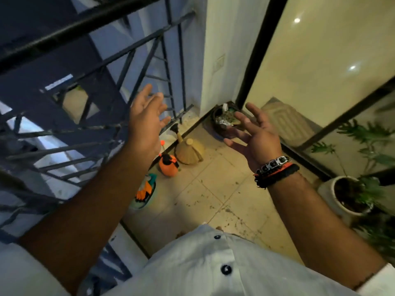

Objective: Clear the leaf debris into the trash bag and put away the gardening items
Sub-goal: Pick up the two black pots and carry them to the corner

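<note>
Left hand (147, 120) and right hand (254, 133) raised, each grip apart and empty, above leaf debris (224, 201) scattered on floor (245, 189).

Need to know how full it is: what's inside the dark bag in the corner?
The dark bag shows a white scrap, greenish bits and pale debris near its top. The right hand hovers in front and hides its near side; what lies deeper cannot be seen.

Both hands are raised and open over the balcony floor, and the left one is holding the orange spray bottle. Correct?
Not quite. In the head view the left hand holds nothing; the orange spray bottle stands on the floor by the railing. Both hands, including the right hand, are raised and open.
</note>
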`<state>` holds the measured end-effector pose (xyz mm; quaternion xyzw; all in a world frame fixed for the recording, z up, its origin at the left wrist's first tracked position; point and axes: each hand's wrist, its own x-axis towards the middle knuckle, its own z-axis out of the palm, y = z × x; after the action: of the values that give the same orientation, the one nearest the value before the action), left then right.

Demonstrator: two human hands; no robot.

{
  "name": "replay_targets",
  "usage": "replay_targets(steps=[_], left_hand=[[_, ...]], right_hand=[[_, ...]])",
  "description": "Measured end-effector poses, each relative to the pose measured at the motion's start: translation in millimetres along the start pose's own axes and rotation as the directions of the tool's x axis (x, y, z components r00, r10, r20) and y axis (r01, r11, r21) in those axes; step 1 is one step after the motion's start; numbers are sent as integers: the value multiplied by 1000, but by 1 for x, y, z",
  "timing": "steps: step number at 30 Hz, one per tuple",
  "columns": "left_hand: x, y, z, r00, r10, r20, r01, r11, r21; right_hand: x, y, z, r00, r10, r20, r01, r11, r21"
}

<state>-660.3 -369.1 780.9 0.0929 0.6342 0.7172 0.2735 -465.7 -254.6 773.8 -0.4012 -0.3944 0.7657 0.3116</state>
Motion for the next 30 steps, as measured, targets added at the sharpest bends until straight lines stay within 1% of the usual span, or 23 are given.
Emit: replay_targets(steps=[4, 9, 14, 16, 20, 25, 30], left_hand=[[-12, -5, 62, 994, -38, 105, 38, 999, -1], [-23, -15, 127, 975, -52, 218, 51, 999, 10], [-39, -28, 176, 922, -118, 368, 99, 993, 69], [-45, -28, 195, 891, -137, 433, 107, 990, 93], [-50, -32, 233, 817, -170, 551, 105, 984, 147], [-58, -40, 271, 657, -212, 723, 59, 971, 231], [-68, -41, 299, 511, -242, 825, 35, 964, 262]], right_hand=[[-10, -26, -40, 995, -64, -75, 65, 998, 7], [-20, -56, -91, 973, -140, -184, 146, 989, 22], [-37, -67, -129, 931, -179, -318, 203, 978, 46], [-43, -70, -140, 903, -194, -384, 233, 971, 57], [-59, -75, -157, 832, -226, -506, 305, 949, 78], [-81, -70, -169, 688, -243, -684, 421, 901, 103], [-100, -56, -171, 550, -218, -806, 503, 857, 111]])
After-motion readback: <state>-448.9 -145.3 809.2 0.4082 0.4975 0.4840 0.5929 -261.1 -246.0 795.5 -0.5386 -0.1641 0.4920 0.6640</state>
